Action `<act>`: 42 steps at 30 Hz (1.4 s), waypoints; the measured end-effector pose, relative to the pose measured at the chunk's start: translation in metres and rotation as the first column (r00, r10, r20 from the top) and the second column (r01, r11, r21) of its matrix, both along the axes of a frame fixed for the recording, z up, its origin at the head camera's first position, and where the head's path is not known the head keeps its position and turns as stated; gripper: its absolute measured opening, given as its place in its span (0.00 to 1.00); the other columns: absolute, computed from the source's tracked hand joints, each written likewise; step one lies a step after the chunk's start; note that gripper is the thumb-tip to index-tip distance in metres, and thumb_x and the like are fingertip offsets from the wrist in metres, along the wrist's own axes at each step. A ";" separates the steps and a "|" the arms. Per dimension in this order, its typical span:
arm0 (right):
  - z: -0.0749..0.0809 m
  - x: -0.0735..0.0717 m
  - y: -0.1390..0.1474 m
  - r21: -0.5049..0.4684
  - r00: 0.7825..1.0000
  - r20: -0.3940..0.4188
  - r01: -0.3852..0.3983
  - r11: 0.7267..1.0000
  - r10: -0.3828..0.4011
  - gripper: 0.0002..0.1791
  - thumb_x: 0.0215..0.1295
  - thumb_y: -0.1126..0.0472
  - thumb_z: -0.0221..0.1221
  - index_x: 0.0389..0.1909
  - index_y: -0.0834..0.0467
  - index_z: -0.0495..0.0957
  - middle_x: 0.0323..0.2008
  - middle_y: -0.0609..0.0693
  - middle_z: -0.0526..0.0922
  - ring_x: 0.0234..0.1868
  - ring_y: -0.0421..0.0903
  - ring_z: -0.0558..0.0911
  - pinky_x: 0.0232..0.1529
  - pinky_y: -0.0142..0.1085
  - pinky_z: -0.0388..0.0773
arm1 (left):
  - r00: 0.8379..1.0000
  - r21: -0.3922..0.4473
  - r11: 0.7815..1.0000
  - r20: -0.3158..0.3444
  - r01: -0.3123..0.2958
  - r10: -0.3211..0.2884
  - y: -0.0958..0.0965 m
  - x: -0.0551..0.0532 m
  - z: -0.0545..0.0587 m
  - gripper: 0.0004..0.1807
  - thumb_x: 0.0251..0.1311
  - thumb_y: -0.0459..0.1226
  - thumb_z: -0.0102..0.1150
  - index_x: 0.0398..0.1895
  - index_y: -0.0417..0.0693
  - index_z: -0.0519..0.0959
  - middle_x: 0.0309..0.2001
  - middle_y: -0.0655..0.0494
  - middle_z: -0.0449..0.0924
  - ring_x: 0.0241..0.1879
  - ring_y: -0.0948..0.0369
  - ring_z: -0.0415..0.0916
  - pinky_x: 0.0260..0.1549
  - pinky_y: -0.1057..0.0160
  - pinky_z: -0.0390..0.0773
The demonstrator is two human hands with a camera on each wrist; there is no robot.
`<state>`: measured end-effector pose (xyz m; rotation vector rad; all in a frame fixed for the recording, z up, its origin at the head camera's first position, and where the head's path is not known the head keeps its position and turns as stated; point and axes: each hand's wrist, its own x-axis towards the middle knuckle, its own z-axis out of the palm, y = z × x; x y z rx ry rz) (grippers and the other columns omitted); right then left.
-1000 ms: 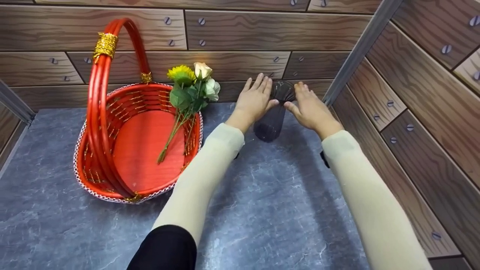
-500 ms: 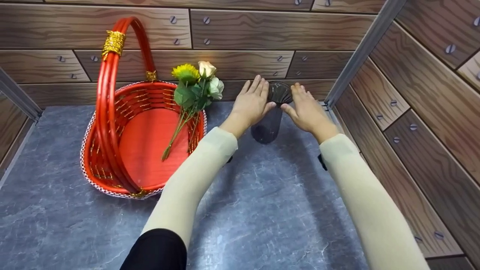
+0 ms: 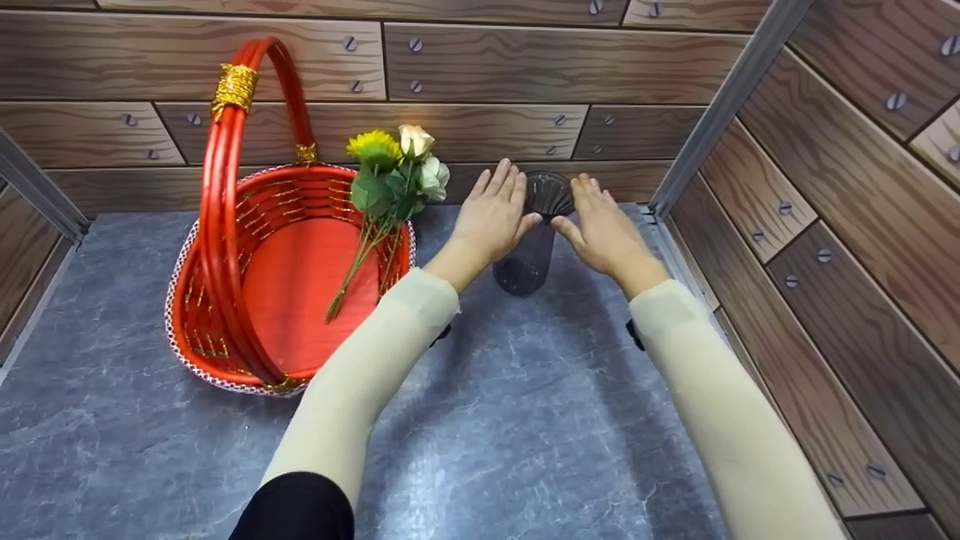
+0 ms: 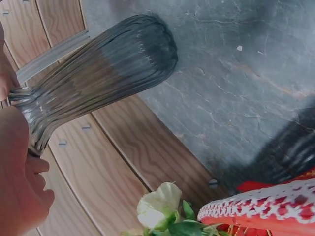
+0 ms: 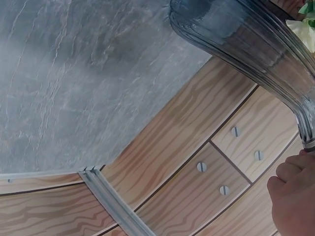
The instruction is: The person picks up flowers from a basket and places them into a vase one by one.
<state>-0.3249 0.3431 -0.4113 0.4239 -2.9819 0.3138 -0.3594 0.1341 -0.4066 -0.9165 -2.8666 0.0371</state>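
Note:
A dark, see-through ribbed glass vase [image 3: 534, 247] stands between both hands, near the back wall. Its flared mouth points up; whether its base touches the table cannot be told. My left hand [image 3: 491, 217] lies along the left side of the vase's neck, fingers straight. On the opposite side, my right hand [image 3: 604, 232] has its fingers stretched the same way, its thumb toward the other thumb. In the left wrist view the ribbed vase [image 4: 113, 69] narrows to a neck beside the left hand [image 4: 22, 182]. The right wrist view shows only part of the right hand [image 5: 298, 196] below the neck.
Left of the hands stands a red basket [image 3: 175, 322] with a tall handle [image 3: 217, 180]. Across its right rim lean artificial flowers [image 3: 390, 184], yellow, cream and white. Wood-patterned walls [image 3: 487, 67] border the grey marbled table [image 3: 525, 420] at the back and right.
Both hands have shifted left and slightly nearer with the vase between them, closer to the basket. The whole head view has also shifted a little. The flowers still lean in the basket.

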 end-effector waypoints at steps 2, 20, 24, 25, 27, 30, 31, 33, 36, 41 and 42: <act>-0.002 0.001 -0.002 -0.001 1.000 -0.001 -0.002 1.000 0.002 0.47 0.75 0.35 0.38 0.76 0.71 0.46 0.77 0.69 0.46 0.78 0.64 0.47 0.78 0.53 0.43 | 1.000 0.007 1.000 0.000 -0.005 0.005 -0.003 0.003 -0.002 0.41 0.76 0.60 0.25 0.80 0.40 0.46 0.80 0.46 0.44 0.80 0.53 0.31 0.78 0.53 0.35; -0.005 0.010 -0.016 -0.011 0.999 -0.024 -0.036 0.999 0.036 0.47 0.76 0.36 0.39 0.76 0.72 0.47 0.77 0.69 0.49 0.79 0.62 0.47 0.78 0.52 0.42 | 0.999 0.037 0.999 -0.027 -0.028 0.029 -0.018 0.018 -0.006 0.42 0.76 0.60 0.26 0.79 0.38 0.49 0.79 0.44 0.47 0.80 0.51 0.34 0.78 0.52 0.39; -0.006 0.013 -0.018 -0.019 0.999 -0.031 -0.038 0.999 0.037 0.46 0.76 0.37 0.39 0.76 0.71 0.47 0.77 0.68 0.48 0.79 0.62 0.47 0.78 0.52 0.42 | 0.999 0.056 0.998 -0.027 -0.023 0.024 -0.020 0.020 -0.006 0.42 0.76 0.60 0.26 0.79 0.38 0.49 0.79 0.44 0.47 0.80 0.50 0.34 0.78 0.52 0.38; -0.006 0.013 -0.018 -0.023 0.999 -0.033 -0.038 0.999 0.038 0.46 0.76 0.37 0.39 0.76 0.71 0.47 0.77 0.68 0.48 0.79 0.62 0.47 0.78 0.52 0.42 | 0.999 0.058 0.998 -0.030 -0.022 0.024 -0.021 0.021 -0.006 0.42 0.76 0.60 0.26 0.79 0.38 0.50 0.79 0.44 0.48 0.80 0.50 0.34 0.78 0.52 0.38; -0.007 0.014 -0.020 -0.024 0.998 -0.040 -0.039 0.999 0.038 0.46 0.76 0.37 0.40 0.76 0.71 0.48 0.77 0.68 0.49 0.79 0.62 0.47 0.78 0.52 0.43 | 0.999 0.060 0.998 -0.034 -0.024 0.026 -0.022 0.022 -0.007 0.42 0.76 0.60 0.26 0.79 0.38 0.50 0.79 0.43 0.48 0.80 0.50 0.34 0.78 0.52 0.38; -0.006 0.015 -0.022 -0.018 0.998 -0.050 -0.040 0.999 0.039 0.46 0.76 0.37 0.40 0.76 0.71 0.48 0.77 0.68 0.49 0.79 0.62 0.48 0.78 0.52 0.43 | 0.999 0.060 0.998 -0.043 -0.025 0.027 -0.024 0.023 -0.007 0.42 0.76 0.60 0.26 0.79 0.38 0.50 0.79 0.43 0.48 0.80 0.50 0.35 0.78 0.51 0.39; -0.006 0.016 -0.023 -0.015 0.998 -0.052 -0.039 0.999 0.038 0.46 0.76 0.37 0.39 0.76 0.71 0.48 0.77 0.68 0.49 0.79 0.62 0.48 0.78 0.52 0.43 | 0.999 0.060 0.998 -0.045 -0.024 0.027 -0.025 0.024 -0.007 0.42 0.76 0.60 0.26 0.79 0.38 0.50 0.79 0.43 0.48 0.80 0.50 0.35 0.78 0.51 0.40; -0.006 0.017 -0.024 -0.007 0.998 -0.056 -0.038 0.999 0.038 0.46 0.76 0.36 0.39 0.76 0.71 0.49 0.77 0.68 0.50 0.79 0.62 0.48 0.78 0.52 0.44 | 0.998 0.063 0.998 -0.052 -0.020 0.023 -0.027 0.025 -0.007 0.42 0.76 0.60 0.26 0.78 0.37 0.50 0.79 0.43 0.49 0.80 0.50 0.36 0.77 0.51 0.41; -0.006 0.019 -0.026 -0.002 0.998 -0.055 -0.038 0.999 0.038 0.46 0.76 0.36 0.39 0.76 0.70 0.49 0.77 0.67 0.50 0.79 0.61 0.48 0.78 0.52 0.44 | 0.998 0.071 0.997 -0.056 -0.017 0.021 -0.029 0.028 -0.007 0.42 0.76 0.60 0.26 0.78 0.37 0.51 0.79 0.42 0.49 0.80 0.50 0.37 0.77 0.51 0.41; -0.007 0.022 -0.028 0.002 0.998 -0.051 -0.039 0.999 0.039 0.46 0.76 0.36 0.39 0.76 0.70 0.48 0.77 0.67 0.50 0.79 0.62 0.49 0.78 0.53 0.45 | 0.998 0.085 0.996 -0.061 -0.012 0.017 -0.032 0.031 -0.008 0.41 0.76 0.59 0.28 0.78 0.36 0.52 0.78 0.42 0.50 0.80 0.50 0.38 0.77 0.51 0.42; -0.007 0.022 -0.029 0.004 0.998 -0.052 -0.039 0.999 0.039 0.47 0.75 0.35 0.38 0.76 0.70 0.48 0.77 0.67 0.50 0.79 0.62 0.49 0.78 0.53 0.46 | 0.998 0.088 0.996 -0.063 -0.010 0.016 -0.033 0.032 -0.008 0.41 0.76 0.59 0.28 0.78 0.36 0.52 0.78 0.42 0.50 0.80 0.50 0.38 0.77 0.51 0.42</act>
